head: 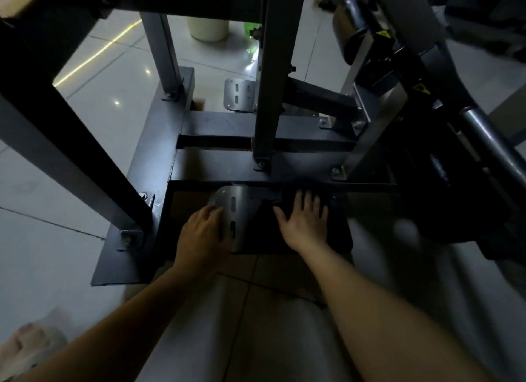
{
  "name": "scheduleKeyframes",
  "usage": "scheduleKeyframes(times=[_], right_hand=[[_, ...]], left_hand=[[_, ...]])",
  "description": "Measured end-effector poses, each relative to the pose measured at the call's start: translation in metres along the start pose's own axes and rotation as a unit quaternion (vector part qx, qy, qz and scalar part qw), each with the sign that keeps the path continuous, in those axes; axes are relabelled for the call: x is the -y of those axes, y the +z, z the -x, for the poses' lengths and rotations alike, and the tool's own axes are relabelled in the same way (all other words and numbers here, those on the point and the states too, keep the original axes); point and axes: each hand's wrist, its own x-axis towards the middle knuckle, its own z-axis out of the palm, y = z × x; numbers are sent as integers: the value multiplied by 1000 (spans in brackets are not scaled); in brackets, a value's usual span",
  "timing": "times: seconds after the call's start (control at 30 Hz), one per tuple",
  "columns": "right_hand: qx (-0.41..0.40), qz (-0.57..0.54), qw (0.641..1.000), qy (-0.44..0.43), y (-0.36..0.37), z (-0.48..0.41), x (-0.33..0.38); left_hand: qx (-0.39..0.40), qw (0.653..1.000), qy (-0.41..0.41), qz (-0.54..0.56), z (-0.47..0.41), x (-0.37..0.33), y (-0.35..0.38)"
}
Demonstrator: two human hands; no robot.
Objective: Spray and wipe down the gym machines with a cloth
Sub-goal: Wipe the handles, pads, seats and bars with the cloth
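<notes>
Pale tile underfoot, both hands down at the base of a gym machine

Nearest, a sandalled foot (27, 344) shows at the lower left corner. Further in, the left hand (203, 233) curls around the edge of a grey slotted metal plate (237, 210), while the right hand (306, 218) lies flat with fingers spread on a black cloth (338, 233) (too dark to see its folds) just beside that plate. Beyond them stands the machine's dark steel frame (227, 159), and past it a green bottle (252, 32) on the floor.
</notes>
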Motion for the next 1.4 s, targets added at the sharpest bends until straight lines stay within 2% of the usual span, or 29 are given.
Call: scheduleKeyframes(times=[0.13,0.27,0.33,0.43,0.5,0.57,0.63,0.77,0.87,0.93,1.03,1.07,1.17,1.27,1.4], right_hand=[[3,-17,996,87,-12,-9,-58],[14,-18,994,107,-9,-9,-34],[11,-4,997,78,-6,-7,-8],[10,-9,1000,-24,-3,2,27],[4,4,996,-89,0,9,34],[-6,13,994,-113,1,8,24],[-20,15,996,-82,2,5,7],[-26,7,997,73,-2,-2,-18],[4,-2,994,105,-7,-4,-9],[16,-6,996,83,-8,-3,9],[7,-3,1000,12,-4,6,39],[6,-4,1000,-21,-2,9,49],[21,-13,993,-117,2,17,83],[22,-23,982,-185,5,20,111],[20,-23,967,-252,3,12,103]], left_hand=[[70,996,0,-52,-6,-3,12],[74,996,0,-55,-10,-5,13],[74,996,1,-48,-12,-3,12],[64,997,-6,-41,-14,0,10],[59,998,-8,-34,-14,2,10],[56,998,-6,-24,-15,5,11],[57,998,-7,-28,-15,7,11],[72,997,-5,-24,-14,5,6],[82,997,0,-4,-14,7,1],[101,994,-14,40,-12,7,-1],[128,962,-79,226,-8,20,1],[117,955,-97,253,-6,26,0],[83,963,-106,236,-1,38,-1],[55,972,-75,214,6,32,-12],[48,965,-124,228,3,31,-16]])
